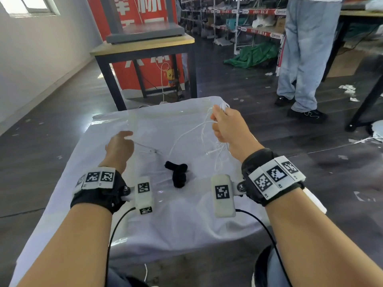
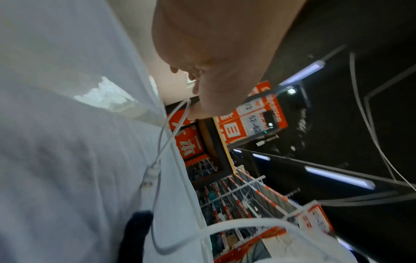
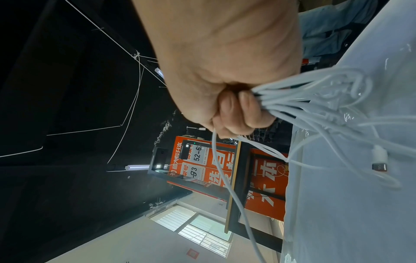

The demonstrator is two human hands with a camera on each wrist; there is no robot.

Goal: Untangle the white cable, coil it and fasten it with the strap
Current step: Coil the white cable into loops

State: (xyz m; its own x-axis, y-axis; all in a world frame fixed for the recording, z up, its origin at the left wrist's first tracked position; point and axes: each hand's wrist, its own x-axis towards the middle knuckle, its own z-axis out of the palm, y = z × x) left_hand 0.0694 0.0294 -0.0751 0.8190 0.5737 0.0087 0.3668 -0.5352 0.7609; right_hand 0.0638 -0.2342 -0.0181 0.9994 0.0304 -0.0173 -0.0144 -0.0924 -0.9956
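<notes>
The white cable [image 1: 187, 132] lies partly loose on the white-covered table [image 1: 103, 141]. My right hand [image 1: 224, 125] is raised over the far right corner and grips a bunch of its loops in a fist. In the right wrist view my fingers [image 3: 238, 108] curl round several strands of the cable [image 3: 315, 94], and a USB plug [image 3: 380, 160] hangs below them. My left hand [image 1: 122, 142] is lower at the left and pinches a strand close to the other plug [image 1: 153, 151]. The left wrist view shows that plug [image 2: 150, 171] dangling from the hand [image 2: 207, 85]. The black strap [image 1: 178, 175] lies crumpled mid-table between my wrists.
Behind my table stands a wooden table [image 1: 145, 45] with a grey device on it, in front of a red banner. A person in jeans [image 1: 306, 59] stands on the dark floor at the right. Shelving racks [image 1: 248, 21] fill the back.
</notes>
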